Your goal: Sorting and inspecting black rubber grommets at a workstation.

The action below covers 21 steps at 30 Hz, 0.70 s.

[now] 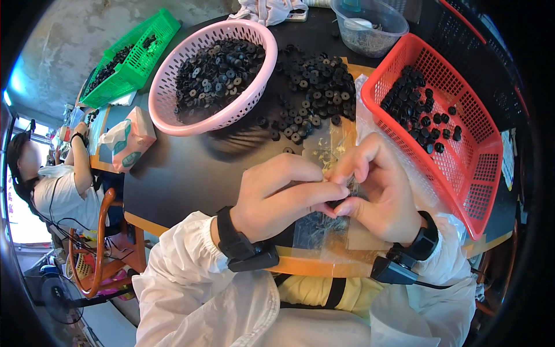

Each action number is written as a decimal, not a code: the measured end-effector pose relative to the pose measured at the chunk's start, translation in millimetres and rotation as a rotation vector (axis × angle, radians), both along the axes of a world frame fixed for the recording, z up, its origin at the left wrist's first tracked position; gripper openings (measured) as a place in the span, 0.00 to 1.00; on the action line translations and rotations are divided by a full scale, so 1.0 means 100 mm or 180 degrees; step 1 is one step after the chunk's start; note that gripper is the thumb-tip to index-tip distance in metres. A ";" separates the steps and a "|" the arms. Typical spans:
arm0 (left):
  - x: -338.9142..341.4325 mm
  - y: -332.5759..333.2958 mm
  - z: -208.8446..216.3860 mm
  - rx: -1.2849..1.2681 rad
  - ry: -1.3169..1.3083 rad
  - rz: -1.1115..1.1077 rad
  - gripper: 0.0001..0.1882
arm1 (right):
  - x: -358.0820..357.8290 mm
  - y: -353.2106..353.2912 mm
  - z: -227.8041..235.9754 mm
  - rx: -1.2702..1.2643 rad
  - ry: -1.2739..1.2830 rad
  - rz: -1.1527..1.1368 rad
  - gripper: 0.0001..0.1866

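My left hand [283, 194] and my right hand [381, 194] meet over the near edge of the table, fingertips together. Between them is a small black round part [336, 203], mostly covered by the fingers; both hands pinch it. Just beyond my hands lies a loose heap of black round parts with center holes [315, 87]. A pink perforated basket [269, 69] at the far left of my hands is full of similar black parts. Right of my hands, a red plastic basket [462, 191] holds several black, cap-like pieces [425, 118].
A tissue pack [130, 141] sits left of the pink basket. Farther left stands a green basket [136, 63] with black parts. A clear tub [370, 40] and a cloth [269, 10] are at the back. Another person [63, 185] sits at the left by a wooden chair [104, 248].
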<state>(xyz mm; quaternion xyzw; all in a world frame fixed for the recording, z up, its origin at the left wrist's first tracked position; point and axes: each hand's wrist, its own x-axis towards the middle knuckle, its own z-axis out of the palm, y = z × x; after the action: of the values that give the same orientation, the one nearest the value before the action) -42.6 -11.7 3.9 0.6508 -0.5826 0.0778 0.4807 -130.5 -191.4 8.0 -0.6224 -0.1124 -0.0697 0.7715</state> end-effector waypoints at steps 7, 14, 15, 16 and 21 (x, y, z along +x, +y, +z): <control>0.24 0.47 0.19 0.0611 -0.0343 0.1633 0.20 | -0.07 -0.40 0.43 -0.4266 -0.1475 -0.2254 0.22; 0.22 0.73 0.10 0.1619 0.0231 0.1741 0.20 | 0.05 -0.29 0.38 -0.5134 -0.1387 -0.2563 0.21; 0.23 0.73 0.07 0.1535 0.0324 0.1558 0.19 | 0.04 -0.27 0.37 -0.5144 -0.1389 -0.2552 0.21; 0.26 0.74 0.02 0.1526 0.0332 0.1558 0.19 | 0.02 -0.25 0.34 -0.4953 -0.1571 -0.2268 0.20; 0.35 0.68 -0.04 0.1636 0.0354 0.1162 0.13 | 0.06 -0.14 0.15 -0.4303 -0.1630 -0.1569 0.18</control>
<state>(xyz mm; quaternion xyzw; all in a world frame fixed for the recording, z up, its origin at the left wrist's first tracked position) -8.1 55.9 0.3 0.8479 -0.4296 -0.0227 0.3097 -124.2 -204.9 22.5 -0.9307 -0.1639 -0.2981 0.1346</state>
